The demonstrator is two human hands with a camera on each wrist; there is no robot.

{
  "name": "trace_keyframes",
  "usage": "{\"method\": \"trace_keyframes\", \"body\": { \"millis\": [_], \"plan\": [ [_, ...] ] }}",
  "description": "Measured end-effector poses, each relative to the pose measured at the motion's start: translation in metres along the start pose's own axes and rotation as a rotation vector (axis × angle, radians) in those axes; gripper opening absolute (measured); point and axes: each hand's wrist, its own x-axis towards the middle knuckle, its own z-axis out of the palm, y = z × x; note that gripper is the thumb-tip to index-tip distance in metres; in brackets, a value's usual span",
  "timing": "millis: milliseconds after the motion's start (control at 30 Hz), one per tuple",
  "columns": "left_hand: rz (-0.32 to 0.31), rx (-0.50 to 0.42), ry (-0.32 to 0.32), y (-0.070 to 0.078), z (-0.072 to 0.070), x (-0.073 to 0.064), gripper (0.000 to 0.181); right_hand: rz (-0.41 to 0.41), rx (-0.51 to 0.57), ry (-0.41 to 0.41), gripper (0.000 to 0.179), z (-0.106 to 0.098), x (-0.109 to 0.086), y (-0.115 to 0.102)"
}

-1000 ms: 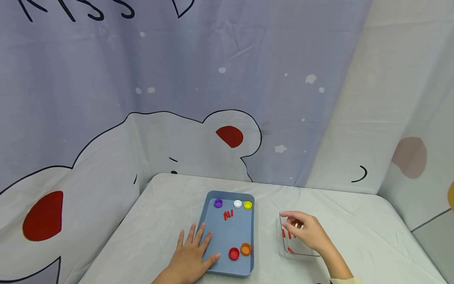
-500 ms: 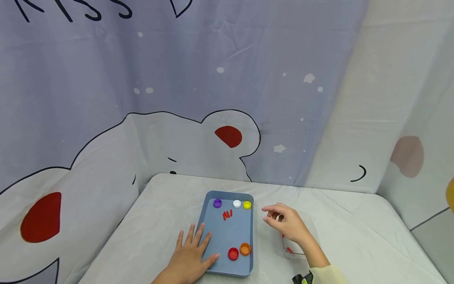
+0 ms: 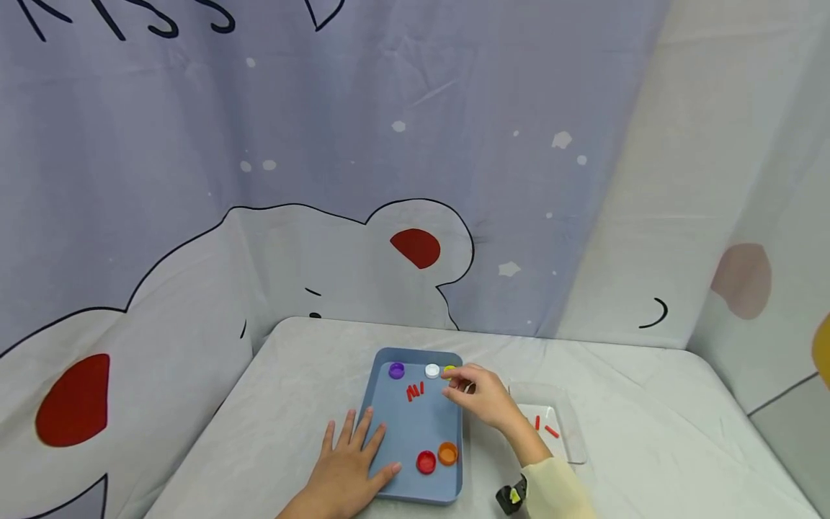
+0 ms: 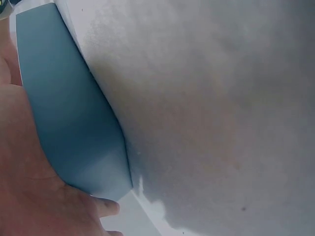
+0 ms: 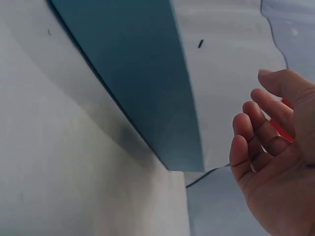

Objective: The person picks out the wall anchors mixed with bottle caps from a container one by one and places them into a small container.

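Observation:
My left hand [image 3: 344,472] lies with fingers spread over the left edge of a blue-grey tray [image 3: 415,488]; the left wrist view shows the palm against the tray's side wall [image 4: 74,108]. My right hand [image 3: 483,396] hovers over the tray's right edge, fingers loosely curled and thumb apart from the index finger, nothing visible between them. In the tray lie a purple cap [image 3: 396,370], a white cap [image 3: 432,371], a red cap [image 3: 426,463], an orange cap [image 3: 447,453] and several short red sticks [image 3: 415,392]. A yellow cap [image 3: 449,370] is partly hidden by my right fingertips.
A clear box [image 3: 576,447] with red sticks [image 3: 552,431] stands right of the tray, partly behind my right forearm. A black wrist device [image 3: 511,497] shows below the right sleeve [image 3: 558,486]. A patterned curtain [image 3: 337,267] hangs behind the white-covered table [image 3: 648,432].
My right hand has moved left from over the clear box to the tray's right edge, uncovering red sticks in the box. My left hand stays on the tray.

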Motion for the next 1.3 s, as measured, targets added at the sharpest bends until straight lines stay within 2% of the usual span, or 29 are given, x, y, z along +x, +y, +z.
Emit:
{"method": "trace_keyframes", "body": {
  "millis": [233,433,767,1000,1167,1300],
  "plan": [
    [-0.001,0.001,0.0,-0.001,0.001,0.002,0.085,0.054,0.005,-0.006,0.023,0.018,0.016,0.005],
    [0.006,-0.001,-0.004,-0.002,0.001,0.001,0.085,0.022,-0.034,-0.054,0.023,0.032,0.029,0.01],
    [0.03,-0.003,0.011,-0.001,-0.002,-0.001,0.083,0.017,-0.256,-0.185,0.022,0.044,0.042,0.022],
    [0.035,0.006,0.02,0.0,-0.004,-0.001,0.082,0.058,-0.347,-0.215,0.029,0.044,0.048,0.023],
    [0.033,0.012,0.017,0.001,-0.003,-0.001,0.083,0.054,-0.438,-0.234,0.03,0.044,0.053,0.025],
    [0.027,0.008,0.013,0.0,-0.003,-0.002,0.083,0.081,-0.46,-0.252,0.032,0.045,0.055,0.023]
  ]
}}
